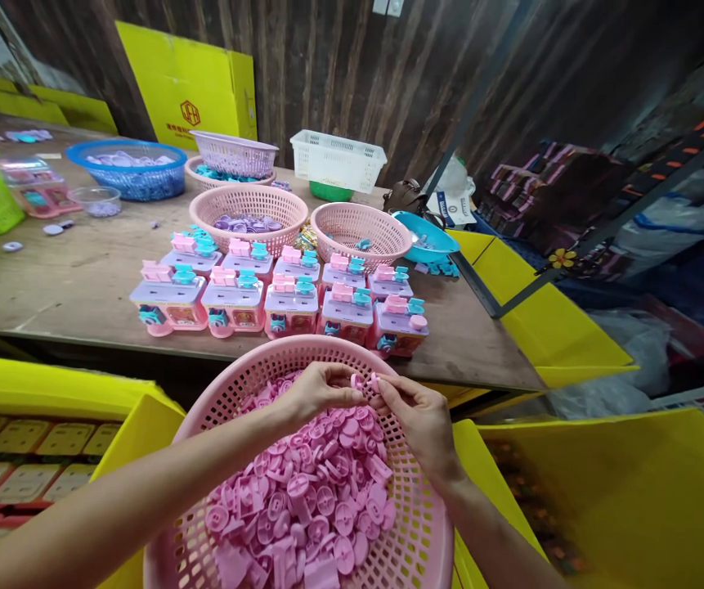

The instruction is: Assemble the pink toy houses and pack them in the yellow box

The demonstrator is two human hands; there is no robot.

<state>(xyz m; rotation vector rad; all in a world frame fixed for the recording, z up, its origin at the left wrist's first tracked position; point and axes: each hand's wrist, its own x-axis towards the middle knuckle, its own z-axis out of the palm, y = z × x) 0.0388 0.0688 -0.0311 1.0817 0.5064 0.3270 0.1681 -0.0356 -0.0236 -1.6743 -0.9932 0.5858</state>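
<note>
Closest lies a pink basket (422,507) of loose pink parts (293,507), its lower rim cut off, and over its one-o'clock side the left hand (320,388) pinches a small pink piece (356,381) and the right hand (422,419) a second pink piece (374,383), both partly covered. At twelve o'clock stand purple-topped toys (292,301), their labels (244,316) illegible; at eleven, a yellow carton (189,74) reads "JFH" above unclear red characters (183,131).

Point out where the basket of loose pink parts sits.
In the head view, the pink basket is at bottom centre, beneath the left hand and right hand, just nearer than the front edge of the table and between two yellow boxes.
</note>
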